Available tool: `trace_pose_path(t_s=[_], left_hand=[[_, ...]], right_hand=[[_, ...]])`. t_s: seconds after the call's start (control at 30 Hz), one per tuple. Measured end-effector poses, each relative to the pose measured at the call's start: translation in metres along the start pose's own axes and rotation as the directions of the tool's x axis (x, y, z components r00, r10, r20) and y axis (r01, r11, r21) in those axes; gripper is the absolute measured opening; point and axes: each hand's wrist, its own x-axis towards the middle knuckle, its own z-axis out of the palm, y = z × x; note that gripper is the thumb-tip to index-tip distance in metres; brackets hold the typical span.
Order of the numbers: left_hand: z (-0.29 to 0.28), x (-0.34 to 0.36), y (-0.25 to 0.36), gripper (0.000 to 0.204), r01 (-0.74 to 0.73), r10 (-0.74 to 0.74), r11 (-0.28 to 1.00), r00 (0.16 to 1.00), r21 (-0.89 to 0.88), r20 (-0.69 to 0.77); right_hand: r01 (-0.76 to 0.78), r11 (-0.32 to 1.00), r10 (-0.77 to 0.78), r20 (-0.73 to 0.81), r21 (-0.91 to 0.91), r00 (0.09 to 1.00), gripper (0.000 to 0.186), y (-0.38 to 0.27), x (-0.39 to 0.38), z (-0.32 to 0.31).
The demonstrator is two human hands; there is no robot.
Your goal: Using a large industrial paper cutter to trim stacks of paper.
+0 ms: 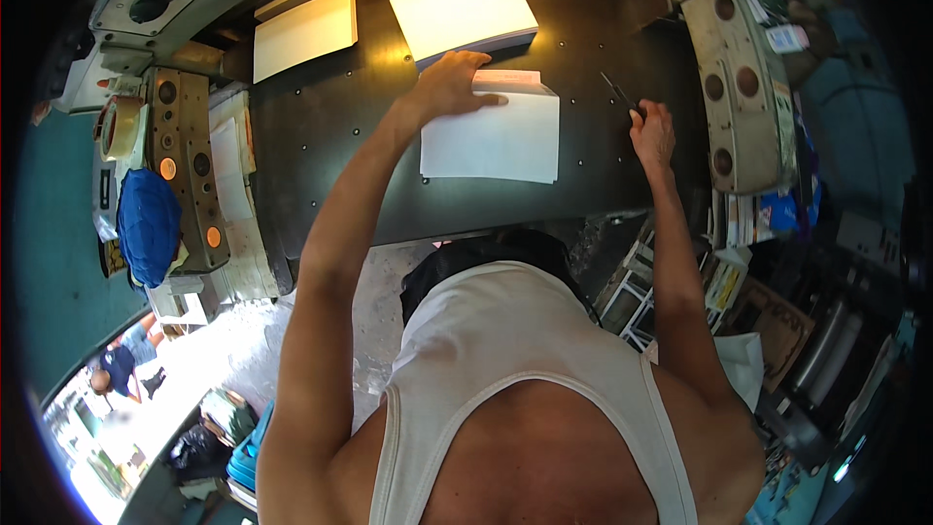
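My left hand (452, 87) rests with spread fingers over the top edge of a white sheet stack (490, 136) at the middle of the dark work table (321, 146). A pale pink strip (505, 76) shows at that stack's top edge. Just beyond sits a thick paper stack (463, 10) lit yellow. My right hand (651, 131), to the right of the white sheets, grips a thin tool (621, 94) with a dark handle, apparently a knife, pointing up-left.
Another paper stack (304, 39) lies at the back left. Metal control housings (185, 165) (735, 87) flank the table. A blue cloth bundle (146, 224) is at the left. A person (119, 369) is visible at the lower left, beyond an opening.
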Motion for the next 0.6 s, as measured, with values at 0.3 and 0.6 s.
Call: trace_pose_path(t_s=[0.3,0.6], left_hand=[[0.005,0.036,-0.011,0.065,0.027,-0.103,0.968,0.95,0.251,0.294],[0.012,0.042,-0.01,0.04,-0.101,-0.023,0.931,0.942,0.351,0.333]], right_hand=[[-0.633,-0.001,0.511,0.545,0.774,0.665,0.047,-0.15,-0.174,0.019],[-0.567,-0.43,0.364,0.709,0.703,0.604,0.06,-0.218,-0.179,0.022]])
